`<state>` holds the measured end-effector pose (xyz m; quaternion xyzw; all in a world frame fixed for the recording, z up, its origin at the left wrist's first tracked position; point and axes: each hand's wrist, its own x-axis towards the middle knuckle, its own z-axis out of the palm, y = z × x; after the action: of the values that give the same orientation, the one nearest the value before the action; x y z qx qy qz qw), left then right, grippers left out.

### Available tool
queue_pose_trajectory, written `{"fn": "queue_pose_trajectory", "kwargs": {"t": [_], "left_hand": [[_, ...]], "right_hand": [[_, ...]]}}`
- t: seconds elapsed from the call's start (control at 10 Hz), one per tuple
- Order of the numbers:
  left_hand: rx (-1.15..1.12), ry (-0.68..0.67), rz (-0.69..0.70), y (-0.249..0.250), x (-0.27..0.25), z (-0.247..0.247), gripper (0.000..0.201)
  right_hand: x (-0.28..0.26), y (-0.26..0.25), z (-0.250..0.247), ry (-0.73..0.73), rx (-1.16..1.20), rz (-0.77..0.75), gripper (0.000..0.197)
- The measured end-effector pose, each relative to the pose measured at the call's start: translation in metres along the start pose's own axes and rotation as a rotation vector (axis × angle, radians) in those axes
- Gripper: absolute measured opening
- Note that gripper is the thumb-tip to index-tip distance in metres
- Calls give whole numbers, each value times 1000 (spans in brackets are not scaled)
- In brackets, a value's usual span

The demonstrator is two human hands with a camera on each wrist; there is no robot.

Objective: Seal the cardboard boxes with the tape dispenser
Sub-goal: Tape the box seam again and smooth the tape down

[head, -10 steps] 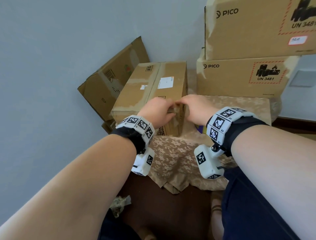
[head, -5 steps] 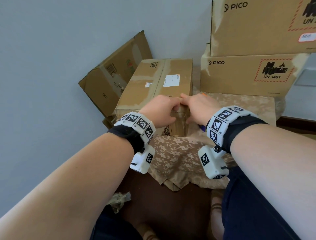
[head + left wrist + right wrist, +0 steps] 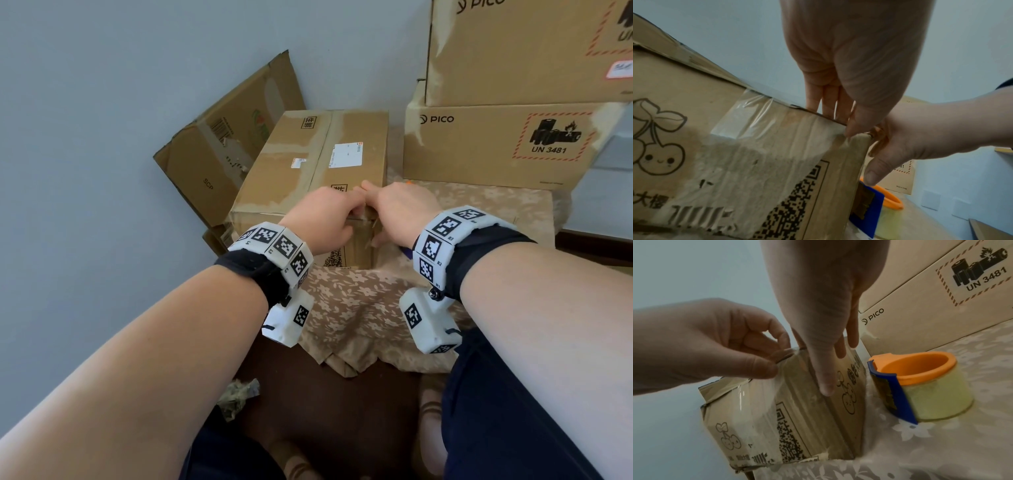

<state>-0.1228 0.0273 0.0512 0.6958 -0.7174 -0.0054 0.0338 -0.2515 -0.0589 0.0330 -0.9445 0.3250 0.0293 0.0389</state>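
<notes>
You pinched the loose tape end [image 3: 764, 386] in your left hand [image 3: 322, 222] at the box [image 3: 308, 171] corner; right hand [image 3: 397, 212] fingers lay flat, steadying it. Tape dispenser [image 3: 920, 386] sat beside, on the surface [image 3: 941, 451].

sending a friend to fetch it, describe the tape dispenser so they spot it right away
Find the two stacked PICO boxes on the flowered cloth. Right of the smaller box that both hands work on, in front of those, the tape dispenser stands on the cloth. It is the only non-cardboard thing: orange ring, blue blade guard, pale roll.
</notes>
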Motion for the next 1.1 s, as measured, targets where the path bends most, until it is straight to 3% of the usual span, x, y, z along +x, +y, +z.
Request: {"fn": "queue_pose_trajectory", "kwargs": {"t": [0.2, 0.3, 0.4, 0.5, 0.6, 0.7, 0.8, 1.0, 1.1], "left_hand": [[79, -43, 23, 5, -3, -1, 45], [129, -76, 16, 6, -4, -1, 49], [159, -75, 13, 9, -3, -1, 52], [182, -114, 1, 8, 0, 2, 55], [212, -156, 2, 8, 4, 3, 57], [236, -188, -2, 8, 6, 1, 65], [238, -209, 3, 8, 8, 0, 70], [248, -244, -8, 7, 12, -3, 72], [239, -225, 2, 7, 11, -3, 70]], "right_hand": [[-3, 8, -5, -43, 78, -51, 86], [-2, 10, -1, -39, 158, -48, 86], [-5, 12, 7, 21, 379, 63, 89], [-8, 17, 15, 149, 578, 266, 82], [-4, 23, 23, 82, 755, 454, 45], [-7, 15, 25, -199, 1219, 584, 17], [-10, 3, 27, -318, 1383, 591, 25], [-7, -2, 41, -330, 1588, 694, 27], [-3, 6, 59, -395, 1861, 699, 47]]}}
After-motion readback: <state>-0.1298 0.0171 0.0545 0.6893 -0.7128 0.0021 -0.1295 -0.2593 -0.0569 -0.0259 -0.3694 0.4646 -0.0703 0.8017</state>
